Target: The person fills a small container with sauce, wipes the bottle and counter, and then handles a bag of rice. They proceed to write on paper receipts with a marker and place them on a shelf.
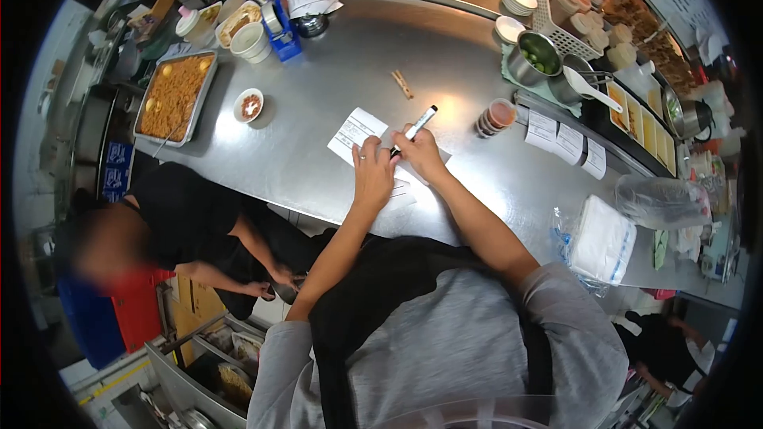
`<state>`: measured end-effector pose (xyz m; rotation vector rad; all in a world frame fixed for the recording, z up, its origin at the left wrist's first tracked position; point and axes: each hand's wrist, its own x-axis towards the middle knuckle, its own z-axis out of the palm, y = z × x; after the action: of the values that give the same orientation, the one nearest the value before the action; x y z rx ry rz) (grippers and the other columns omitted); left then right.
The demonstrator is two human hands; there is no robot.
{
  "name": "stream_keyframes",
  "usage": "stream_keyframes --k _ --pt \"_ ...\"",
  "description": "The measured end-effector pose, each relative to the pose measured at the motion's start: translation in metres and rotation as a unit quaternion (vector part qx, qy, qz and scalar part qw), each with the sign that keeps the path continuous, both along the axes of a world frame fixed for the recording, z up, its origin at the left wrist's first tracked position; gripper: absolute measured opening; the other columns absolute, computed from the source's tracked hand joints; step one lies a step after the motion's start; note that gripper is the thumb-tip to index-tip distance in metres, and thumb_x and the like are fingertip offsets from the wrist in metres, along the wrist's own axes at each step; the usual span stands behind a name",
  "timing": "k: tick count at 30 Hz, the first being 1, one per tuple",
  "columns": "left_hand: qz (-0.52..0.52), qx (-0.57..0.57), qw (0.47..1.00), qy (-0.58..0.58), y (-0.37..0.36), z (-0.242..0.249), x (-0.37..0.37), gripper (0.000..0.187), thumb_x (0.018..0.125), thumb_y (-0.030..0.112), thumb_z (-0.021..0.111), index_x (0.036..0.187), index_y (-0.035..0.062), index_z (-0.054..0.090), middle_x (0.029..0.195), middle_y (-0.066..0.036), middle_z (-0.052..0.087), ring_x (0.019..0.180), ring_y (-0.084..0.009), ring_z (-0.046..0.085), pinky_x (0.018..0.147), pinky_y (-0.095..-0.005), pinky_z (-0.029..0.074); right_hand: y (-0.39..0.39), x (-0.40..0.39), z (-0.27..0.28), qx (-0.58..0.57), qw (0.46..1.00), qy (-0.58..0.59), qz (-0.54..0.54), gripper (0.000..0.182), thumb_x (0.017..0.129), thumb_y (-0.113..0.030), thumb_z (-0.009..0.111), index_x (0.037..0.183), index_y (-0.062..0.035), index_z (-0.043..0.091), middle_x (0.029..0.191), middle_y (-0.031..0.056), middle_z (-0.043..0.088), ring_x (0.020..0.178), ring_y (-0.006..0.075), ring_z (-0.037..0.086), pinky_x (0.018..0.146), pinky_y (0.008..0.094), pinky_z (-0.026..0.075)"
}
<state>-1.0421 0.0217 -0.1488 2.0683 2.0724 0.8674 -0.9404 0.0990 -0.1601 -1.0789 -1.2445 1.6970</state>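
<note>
My right hand [424, 153] is closed around a white marker with black ends [421, 121]. The marker slants down toward the printed paper slips [354, 129] on the steel counter. My left hand [374, 177] lies on the slips with its fingers apart, its thumb side close to the marker's lower end. That lower end is partly hidden between the two hands. Another paper slip [404, 193] shows beside my left wrist. A wooden clothespin [402, 84] lies just beyond the slips. To the right of my right hand stand stacked small sauce cups [497, 117].
A tray of orange-brown food [176, 99] and a small white bowl [249, 105] stand left. A blue tape dispenser [280, 29] is behind. Right are order slips [568, 144], a metal pot [535, 57] and plastic bags [602, 238]. A co-worker [191, 214] sits close on the left.
</note>
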Motion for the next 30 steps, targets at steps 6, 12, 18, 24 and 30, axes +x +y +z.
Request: stream_keyframes --k 6,12,18,24,30 --pt "-0.013 -0.016 1.0 -0.023 0.003 0.0 -0.002 0.02 0.084 0.018 0.051 0.09 -0.0007 0.051 0.111 -0.015 0.043 0.114 -0.0342 0.037 0.097 -0.0567 0.022 0.002 -0.002 -0.001 0.003 1.0 0.0 -0.006 0.026 0.08 -0.015 0.058 0.06 -0.0074 0.045 0.056 -0.0034 0.042 0.052 0.0049 0.038 0.046 0.0238 0.033" --pt "-0.029 -0.013 0.998 -0.046 0.004 0.001 -0.005 0.022 0.086 0.019 0.047 0.093 -0.0017 0.051 0.109 -0.013 0.045 0.114 -0.0354 0.036 0.098 -0.0564 0.019 0.003 -0.002 -0.003 -0.011 1.0 -0.006 0.0 0.022 0.079 -0.015 0.058 0.061 -0.0078 0.046 0.058 -0.0032 0.044 0.053 0.0049 0.039 0.047 0.0236 0.033" --pt "-0.03 -0.007 0.991 -0.133 -0.003 0.0 -0.015 0.025 0.089 0.02 0.04 0.095 -0.002 0.053 0.107 -0.01 0.047 0.114 -0.0333 0.036 0.1 -0.0546 0.017 0.024 0.012 0.007 -0.1 0.994 0.027 -0.037 0.019 0.083 -0.018 0.054 0.068 -0.0079 0.048 0.056 -0.0011 0.043 0.045 0.0077 0.037 0.042 0.0228 0.032" --pt "-0.059 -0.019 0.994 -0.09 -0.004 -0.001 -0.014 0.028 0.09 0.026 0.04 0.097 0.005 0.057 0.114 -0.006 0.049 0.12 -0.0331 0.034 0.099 -0.0597 0.01 0.02 0.006 0.004 -0.145 0.962 0.226 -0.047 0.016 0.086 -0.019 0.057 0.078 -0.0066 0.049 0.069 0.0025 0.048 0.059 0.0091 0.047 0.056 0.0215 0.041" --pt "-0.087 -0.043 0.994 -0.057 -0.005 0.0 -0.01 0.031 0.088 0.037 0.044 0.094 0.0121 0.061 0.116 0.003 0.056 0.126 -0.0327 0.03 0.096 -0.0658 0.001 0.019 0.012 0.01 -0.104 0.97 0.217 -0.035 0.014 0.081 -0.013 0.064 0.085 -0.0058 0.053 0.078 0.0043 0.056 0.069 0.0091 0.054 0.062 0.0221 0.046"
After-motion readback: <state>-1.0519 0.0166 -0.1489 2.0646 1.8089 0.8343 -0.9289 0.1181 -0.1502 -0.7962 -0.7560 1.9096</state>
